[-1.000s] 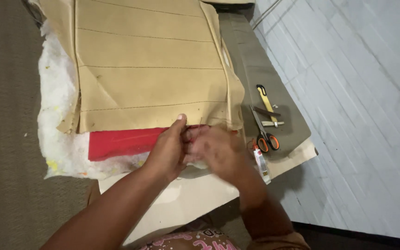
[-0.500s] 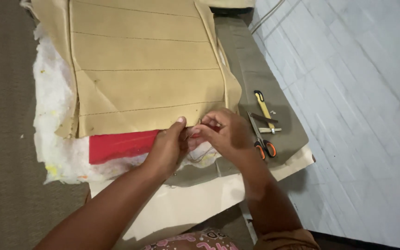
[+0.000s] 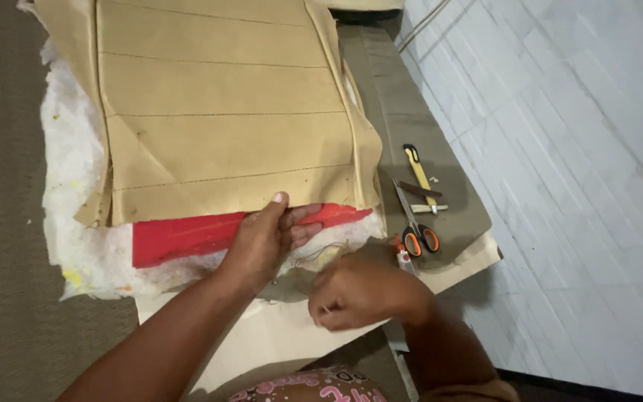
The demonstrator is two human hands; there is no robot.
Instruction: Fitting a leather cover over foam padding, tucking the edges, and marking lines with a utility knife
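Note:
A tan stitched leatherette cover (image 3: 225, 119) lies over white foam padding (image 3: 68, 223), with a red strip (image 3: 187, 234) showing under its near edge. My left hand (image 3: 269, 234) grips that near edge, thumb on the tan cover and fingers on the red strip. My right hand (image 3: 355, 290) is pulled back toward me with fingers pinched together, and a thin thread (image 3: 321, 253) runs from it to the seam. Whether a needle is in the fingers I cannot tell.
Orange-handled scissors (image 3: 414, 223), a yellow utility knife (image 3: 417, 167) and a small stick lie on a grey cloth (image 3: 411, 126) at the right. A cream sheet (image 3: 262, 335) lies under my arms. White tiled floor is at the right, brown carpet at the left.
My right hand has drawn away from the seam toward me, pulling the thread. My left hand has stayed on the cover's edge. The camera has shifted slightly.

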